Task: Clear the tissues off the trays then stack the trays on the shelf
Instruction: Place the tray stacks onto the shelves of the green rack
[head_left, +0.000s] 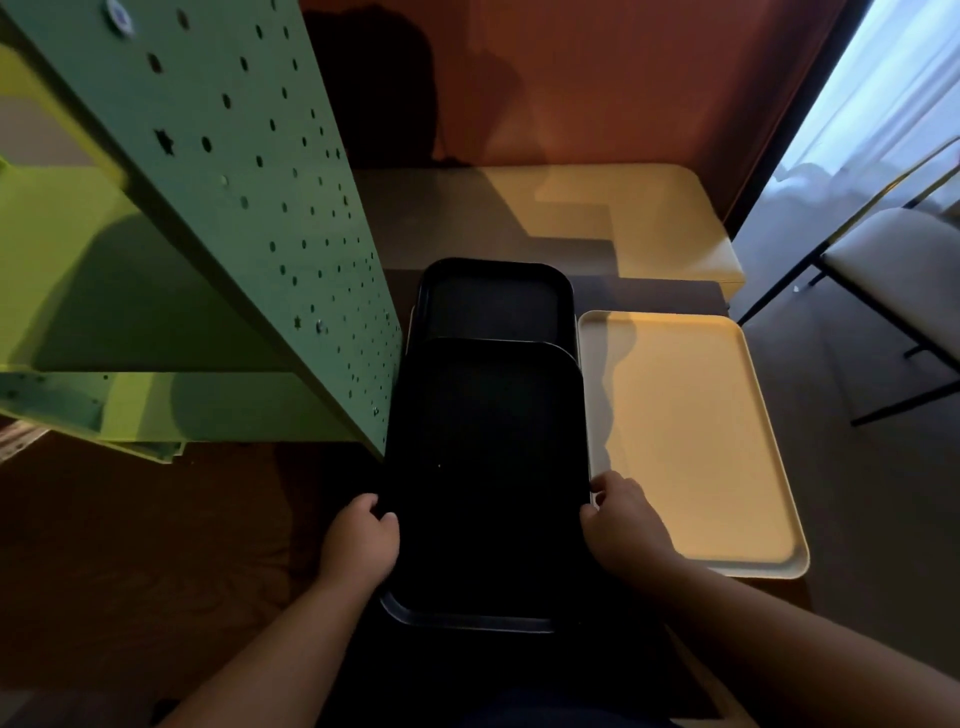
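A black tray (488, 467) is held up in front of me, long side pointing away. My left hand (361, 540) grips its left edge and my right hand (626, 525) grips its right edge. Behind it a second black tray (493, 301) lies on the low table, seemingly on top of a pale tray whose rim just shows. A cream tray (691, 436) lies flat to the right, bare. The green perforated shelf unit (249, 208) stands at the left, its open shelves facing left. No tissues show.
A low cream bench or table (649, 218) sits against the orange wall at the back. A white-seated chair with black legs (893, 270) stands at the right by a bright window. Brown floor lies under the shelf at the left.
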